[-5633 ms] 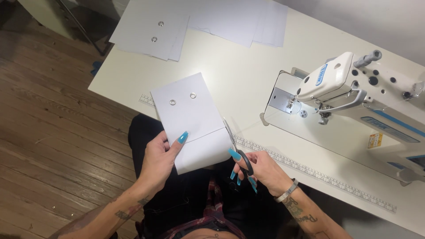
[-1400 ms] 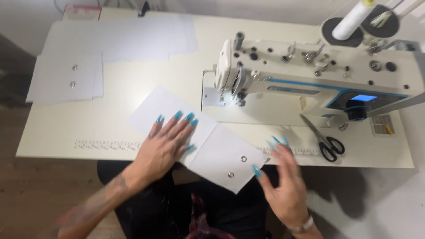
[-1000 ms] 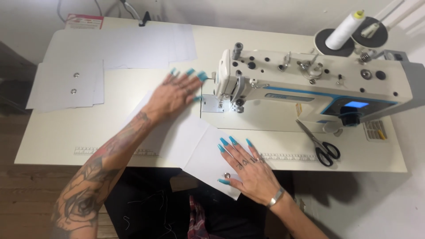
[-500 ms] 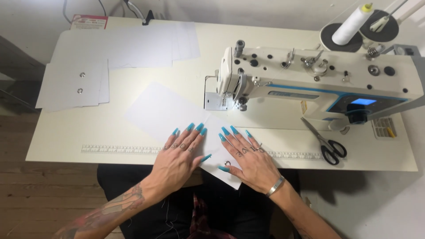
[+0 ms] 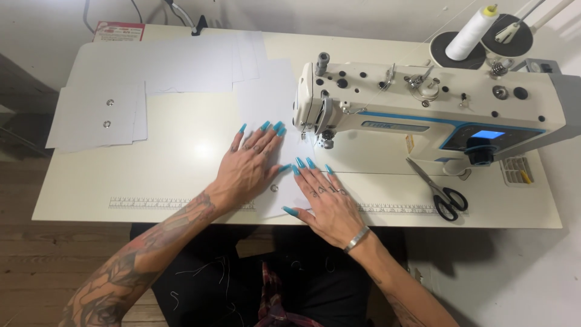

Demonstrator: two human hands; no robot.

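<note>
A white fabric piece [image 5: 266, 103] with a metal snap [image 5: 274, 188] near its front end lies lengthwise on the cream table, running from the front edge back past the sewing machine's needle [image 5: 319, 138]. My left hand [image 5: 249, 166] lies flat on it, fingers spread, just left of the presser foot. My right hand [image 5: 322, 197] lies flat on its front right part, beside the left hand. Neither hand grips anything.
A white sewing machine [image 5: 423, 112] fills the right half of the table [image 5: 169, 175], with a thread cone [image 5: 475, 33] behind it. Black-handled scissors [image 5: 440, 191] lie at the front right. A stack of white pieces with snaps [image 5: 100, 115] sits at the left, more white sheets [image 5: 193, 60] behind.
The fabric piece has been turned from lying slantwise to running straight under the needle. Both hands have slid with it toward the machine and now press it flat.
</note>
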